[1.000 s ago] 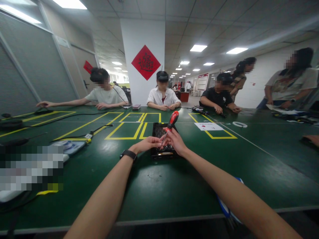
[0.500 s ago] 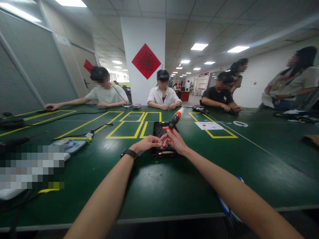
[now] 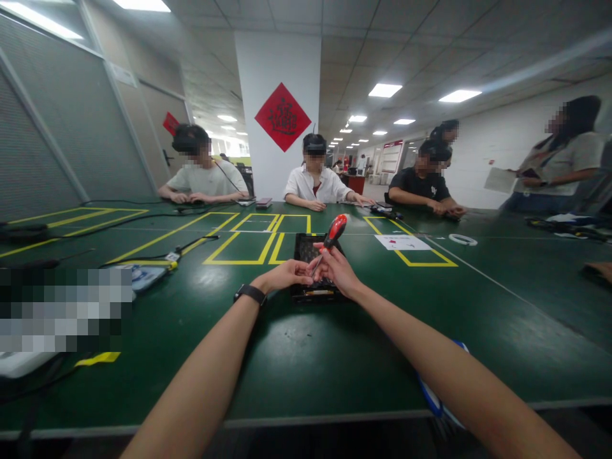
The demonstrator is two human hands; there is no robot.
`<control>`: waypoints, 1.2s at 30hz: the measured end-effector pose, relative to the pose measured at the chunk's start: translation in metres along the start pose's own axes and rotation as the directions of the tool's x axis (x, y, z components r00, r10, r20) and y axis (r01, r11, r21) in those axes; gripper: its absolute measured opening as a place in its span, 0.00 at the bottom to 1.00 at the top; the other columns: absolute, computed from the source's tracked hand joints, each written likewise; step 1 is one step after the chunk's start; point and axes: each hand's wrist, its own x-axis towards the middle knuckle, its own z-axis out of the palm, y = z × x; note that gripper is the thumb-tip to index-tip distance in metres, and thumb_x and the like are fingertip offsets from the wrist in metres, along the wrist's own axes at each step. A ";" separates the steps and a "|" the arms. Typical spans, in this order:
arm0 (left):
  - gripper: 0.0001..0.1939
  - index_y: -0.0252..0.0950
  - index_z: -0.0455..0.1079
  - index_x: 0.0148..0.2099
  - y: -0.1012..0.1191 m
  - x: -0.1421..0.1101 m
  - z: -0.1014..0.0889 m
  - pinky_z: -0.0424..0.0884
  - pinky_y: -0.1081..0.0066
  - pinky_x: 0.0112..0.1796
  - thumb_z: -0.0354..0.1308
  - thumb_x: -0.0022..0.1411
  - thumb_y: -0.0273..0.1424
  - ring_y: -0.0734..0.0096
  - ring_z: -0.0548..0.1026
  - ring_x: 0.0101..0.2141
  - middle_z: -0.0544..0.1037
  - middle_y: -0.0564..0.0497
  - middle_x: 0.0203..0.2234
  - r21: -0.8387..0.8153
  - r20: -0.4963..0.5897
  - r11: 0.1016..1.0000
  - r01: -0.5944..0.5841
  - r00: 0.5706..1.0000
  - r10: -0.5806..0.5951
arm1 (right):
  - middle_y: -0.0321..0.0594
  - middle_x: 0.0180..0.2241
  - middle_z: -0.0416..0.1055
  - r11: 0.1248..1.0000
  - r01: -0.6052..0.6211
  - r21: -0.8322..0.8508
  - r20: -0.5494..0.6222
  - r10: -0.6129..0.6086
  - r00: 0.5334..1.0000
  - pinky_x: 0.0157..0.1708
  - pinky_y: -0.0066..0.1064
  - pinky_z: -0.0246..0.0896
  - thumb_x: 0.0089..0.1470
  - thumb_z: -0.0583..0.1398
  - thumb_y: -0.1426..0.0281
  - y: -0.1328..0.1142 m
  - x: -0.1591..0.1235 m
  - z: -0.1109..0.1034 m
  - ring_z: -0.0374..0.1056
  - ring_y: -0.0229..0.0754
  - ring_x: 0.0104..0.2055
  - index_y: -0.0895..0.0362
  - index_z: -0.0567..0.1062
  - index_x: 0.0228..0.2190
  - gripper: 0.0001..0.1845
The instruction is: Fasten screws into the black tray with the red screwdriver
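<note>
My right hand (image 3: 337,270) grips a screwdriver with a red and black handle (image 3: 333,232), its shaft slanting down to the left. My left hand (image 3: 285,275), a black watch on its wrist, is pinched at the shaft's tip; what its fingers hold there is too small to make out. Both hands hover over a black tray-like device (image 3: 310,273) lying flat on the green table (image 3: 306,357), about an arm's length ahead of me.
Yellow tape rectangles (image 3: 243,245) mark the table. Cables and a small device (image 3: 148,274) lie at the left, a white paper (image 3: 400,242) and a white ring (image 3: 461,240) at the right. Several people sit or stand along the far side.
My hands and the screwdriver have hardly moved. The person at the far left has drawn an arm back in, and the standing people at the right have shifted.
</note>
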 end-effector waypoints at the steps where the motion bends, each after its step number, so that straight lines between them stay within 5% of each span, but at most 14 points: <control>1: 0.14 0.28 0.69 0.34 0.000 -0.001 -0.001 0.63 0.73 0.36 0.60 0.48 0.34 0.75 0.70 0.29 0.74 0.49 0.28 -0.003 0.007 1.000 -0.005 1.000 0.005 | 0.36 0.26 0.70 1.000 -0.002 0.000 -0.004 0.002 1.000 0.22 0.25 0.60 0.52 0.51 0.59 0.000 0.000 0.000 0.64 0.32 0.19 0.54 0.59 0.46 0.20; 11: 0.18 0.30 0.68 0.37 -0.001 0.003 0.002 0.64 0.72 0.36 0.62 0.44 0.33 0.74 0.70 0.31 0.73 0.49 0.30 0.042 -0.058 0.999 0.008 0.998 -0.006 | 0.34 0.22 0.69 1.000 0.024 -0.009 -0.030 -0.024 0.999 0.20 0.24 0.59 0.52 0.50 0.57 0.001 0.001 0.000 0.63 0.31 0.18 0.55 0.59 0.45 0.22; 36: 0.13 0.28 0.69 0.35 0.000 -0.002 -0.005 0.61 0.74 0.36 0.59 0.50 0.34 0.76 0.68 0.29 0.74 0.50 0.28 -0.001 -0.001 1.000 0.006 1.000 -0.006 | 0.37 0.24 0.71 1.000 -0.010 -0.029 -0.038 0.008 0.999 0.22 0.25 0.60 0.52 0.50 0.57 0.002 0.002 -0.001 0.66 0.33 0.21 0.53 0.57 0.50 0.25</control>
